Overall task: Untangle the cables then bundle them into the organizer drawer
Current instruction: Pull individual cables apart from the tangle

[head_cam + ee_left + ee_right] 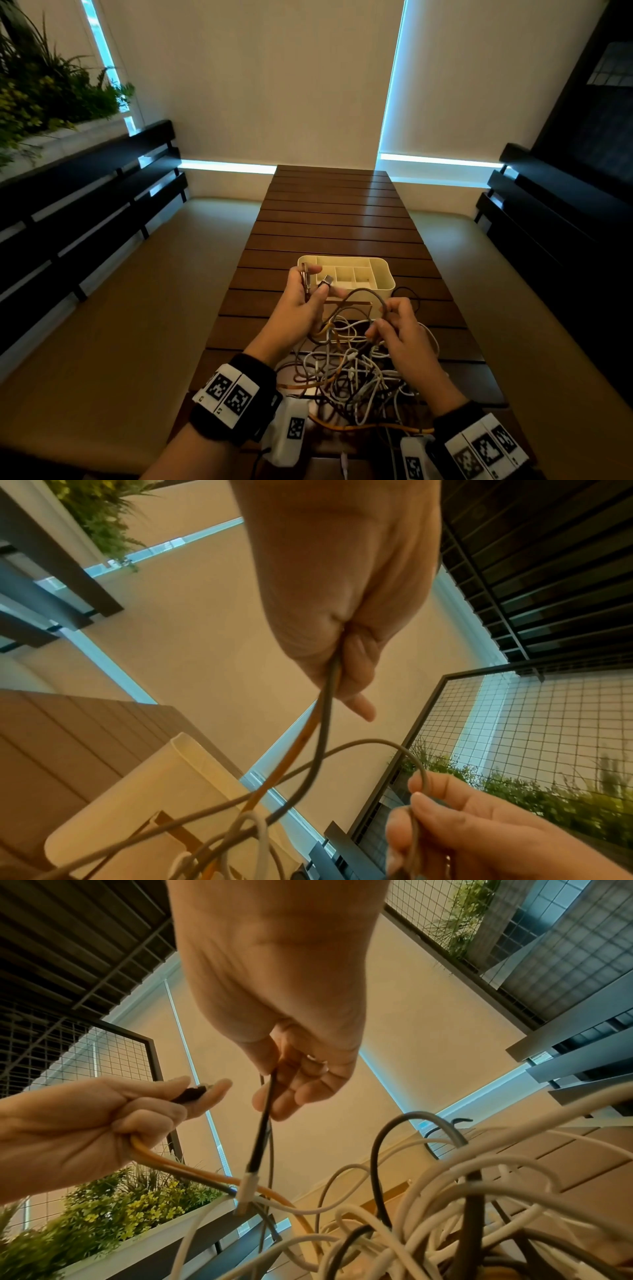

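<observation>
Here the left hand (301, 301) clutches two plug ends near the organizer (383, 270); the right hand (397, 329) pinches the grey cable (363, 291), whose loop arches between them above the tangle (356, 377).

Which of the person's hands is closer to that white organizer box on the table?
Left. The left hand is raised right in front of the organizer box, overlapping its near left corner, holding cable plugs. The right hand sits lower and nearer the person, over the cable tangle.
</observation>
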`<state>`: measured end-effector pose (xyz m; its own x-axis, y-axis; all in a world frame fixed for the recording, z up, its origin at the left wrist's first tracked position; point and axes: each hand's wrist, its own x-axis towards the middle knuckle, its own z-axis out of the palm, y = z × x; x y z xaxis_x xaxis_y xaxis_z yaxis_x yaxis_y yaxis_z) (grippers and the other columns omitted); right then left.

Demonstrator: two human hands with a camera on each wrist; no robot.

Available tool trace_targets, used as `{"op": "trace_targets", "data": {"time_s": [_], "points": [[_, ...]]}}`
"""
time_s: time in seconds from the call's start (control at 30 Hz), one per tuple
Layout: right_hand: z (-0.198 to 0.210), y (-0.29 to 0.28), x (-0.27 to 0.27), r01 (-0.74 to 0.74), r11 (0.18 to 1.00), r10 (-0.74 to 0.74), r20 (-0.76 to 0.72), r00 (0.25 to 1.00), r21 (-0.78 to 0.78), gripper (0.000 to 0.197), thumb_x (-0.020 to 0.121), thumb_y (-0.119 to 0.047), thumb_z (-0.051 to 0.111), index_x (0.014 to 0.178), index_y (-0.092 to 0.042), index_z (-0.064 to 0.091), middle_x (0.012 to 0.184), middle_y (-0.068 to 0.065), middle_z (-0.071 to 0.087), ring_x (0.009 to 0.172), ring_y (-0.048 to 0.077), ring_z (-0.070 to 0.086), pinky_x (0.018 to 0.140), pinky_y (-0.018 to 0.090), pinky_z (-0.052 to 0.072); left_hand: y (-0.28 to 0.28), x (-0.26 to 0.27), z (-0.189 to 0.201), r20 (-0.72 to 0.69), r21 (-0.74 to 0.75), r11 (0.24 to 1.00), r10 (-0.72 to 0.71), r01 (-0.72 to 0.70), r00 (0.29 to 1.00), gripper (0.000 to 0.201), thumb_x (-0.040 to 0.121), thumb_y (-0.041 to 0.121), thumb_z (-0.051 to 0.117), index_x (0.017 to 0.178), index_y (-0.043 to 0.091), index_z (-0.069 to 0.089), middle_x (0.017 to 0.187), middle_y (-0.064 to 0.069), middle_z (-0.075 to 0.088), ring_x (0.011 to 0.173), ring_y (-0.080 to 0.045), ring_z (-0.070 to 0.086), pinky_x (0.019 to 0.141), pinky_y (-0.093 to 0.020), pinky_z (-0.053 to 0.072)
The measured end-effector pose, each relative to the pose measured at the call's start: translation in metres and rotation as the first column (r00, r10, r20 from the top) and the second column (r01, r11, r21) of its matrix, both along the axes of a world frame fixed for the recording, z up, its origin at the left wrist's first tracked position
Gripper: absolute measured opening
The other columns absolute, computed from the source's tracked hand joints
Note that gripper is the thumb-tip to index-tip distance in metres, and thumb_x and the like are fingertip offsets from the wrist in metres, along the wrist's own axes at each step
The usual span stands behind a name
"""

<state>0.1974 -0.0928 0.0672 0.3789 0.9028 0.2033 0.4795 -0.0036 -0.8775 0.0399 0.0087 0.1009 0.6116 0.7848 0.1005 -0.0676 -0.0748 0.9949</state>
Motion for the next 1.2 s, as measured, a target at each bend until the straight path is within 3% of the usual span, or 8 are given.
{"op": "trace_targets", "data": {"time_s": [0.1, 0.2, 0.3, 0.4, 0.57, 0.8, 1.0, 1.2], "points": [[-0.001, 0.0, -0.002, 0.003, 1.0, -0.002, -0.037, 0.999, 0.021, 0.022, 0.096, -0.007, 0.043, 0.093, -0.029, 0.039, 0.078, 0.002, 0.067, 0.074, 0.005, 0.063, 0.07, 0.02, 0.05, -0.001, 0.0, 0.0, 0.015, -0.024, 1.0, 0.003, -0.003, 1.0, 0.033, 0.101, 0.015, 0.036, 0.132, 0.018, 0.026, 0.066, -0.002, 0.059, 0.04, -0.004, 0.039, 0.04, -0.017, 0.033], [-0.002, 0.0, -0.001, 0.039, 0.998, -0.036, -0.053, 0.998, 0.051, 0.018, 0.096, -0.007, 0.043, 0.096, -0.025, 0.041, 0.076, 0.002, 0.066, 0.072, 0.005, 0.063, 0.07, 0.022, 0.05, -0.003, -0.003, 0.003, 0.028, -0.031, 0.999, 0.012, -0.012, 1.0, 0.043, 0.093, 0.013, 0.055, 0.131, 0.017, 0.037, 0.079, 0.001, 0.059, 0.053, 0.002, 0.058, 0.048, -0.012, 0.043], [-0.005, 0.001, 0.001, 0.007, 0.997, -0.012, -0.064, 0.998, -0.073, 0.01, 0.096, -0.011, 0.046, 0.104, -0.016, 0.045, 0.078, 0.0, 0.065, 0.072, 0.007, 0.061, 0.069, 0.023, 0.047, -0.005, -0.005, 0.007, 0.017, 0.08, 0.996, 0.031, -0.032, 0.999, 0.013, 0.084, 0.006, 0.066, 0.096, 0.004, 0.06, 0.077, 0.007, 0.069, 0.063, 0.006, 0.063, 0.058, -0.007, 0.045], [-0.012, 0.002, 0.006, -0.029, 0.957, 0.04, 0.035, 0.999, -0.289, 0.014, 0.094, -0.019, 0.052, 0.108, -0.019, 0.052, 0.093, -0.003, 0.062, 0.078, 0.009, 0.061, 0.07, 0.023, 0.048, -0.004, -0.003, 0.009, 0.092, 0.076, 0.995, 0.062, -0.069, 0.994, 0.024, 0.084, 0.004, 0.065, 0.07, 0.007, 0.045, 0.049, 0.011, 0.05, 0.047, 0.004, 0.048, 0.051, -0.009, 0.039], [-0.018, 0.004, 0.0, -0.215, 0.924, 0.199, -0.083, 0.976, -0.317, 0.03, 0.092, 0.0, 0.045, 0.1, -0.02, 0.067, 0.093, -0.005, 0.068, 0.073, 0.005, 0.068, 0.062, 0.014, 0.051, -0.006, 0.004, 0.008, 0.068, 0.096, 0.995, 0.013, -0.019, 0.998, 0.021, 0.084, 0.0, 0.065, 0.077, 0.017, 0.054, 0.076, 0.006, 0.066, 0.075, -0.003, 0.067, 0.068, -0.017, 0.052], [-0.035, 0.019, -0.001, 0.186, 0.978, -0.152, 0.285, 0.947, -0.097, 0.025, 0.084, -0.002, 0.059, 0.105, -0.016, 0.064, 0.091, -0.012, 0.051, 0.089, 0.011, 0.054, 0.081, 0.025, 0.05, -0.008, 0.006, 0.0, 0.097, 0.003, 0.994, 0.11, -0.111, 0.989, 0.019, 0.089, 0.008, 0.061, 0.078, 0.015, 0.046, 0.053, 0.011, 0.044, 0.043, -0.005, 0.036, 0.043, -0.018, 0.031], [-0.057, 0.031, 0.0, 0.018, 0.854, 0.279, 0.486, 0.828, -0.52, 0.071, 0.084, -0.032, 0.064, 0.143, -0.036, 0.025, 0.146, -0.006, 0.031, 0.133, 0.021, 0.031, 0.106, 0.046, 0.033, -0.01, 0.0, 0.006, 0.097, 0.072, 0.986, 0.145, -0.153, 0.985, 0.009, 0.091, 0.01, 0.057, 0.095, 0.005, 0.064, 0.058, 0.013, 0.061, 0.051, 0.003, 0.055, 0.051, -0.013, 0.042], [-0.073, 0.021, 0.025, 0.085, 0.772, 0.215, 0.385, 0.897, -0.629, 0.058, 0.087, -0.006, 0.053, 0.135, -0.036, 0.043, 0.128, 0.004, 0.049, 0.114, 0.022, 0.052, 0.091, 0.035, 0.049, 0.021, -0.022, 0.009, 0.013, 0.181, 0.91, 0.378, -0.374, 0.926, 0.029, 0.094, 0.029, 0.05, 0.072, 0.017, 0.064, 0.045, 0.013, 0.048, 0.043, 0.002, 0.041, 0.049, -0.018, 0.03]]}}
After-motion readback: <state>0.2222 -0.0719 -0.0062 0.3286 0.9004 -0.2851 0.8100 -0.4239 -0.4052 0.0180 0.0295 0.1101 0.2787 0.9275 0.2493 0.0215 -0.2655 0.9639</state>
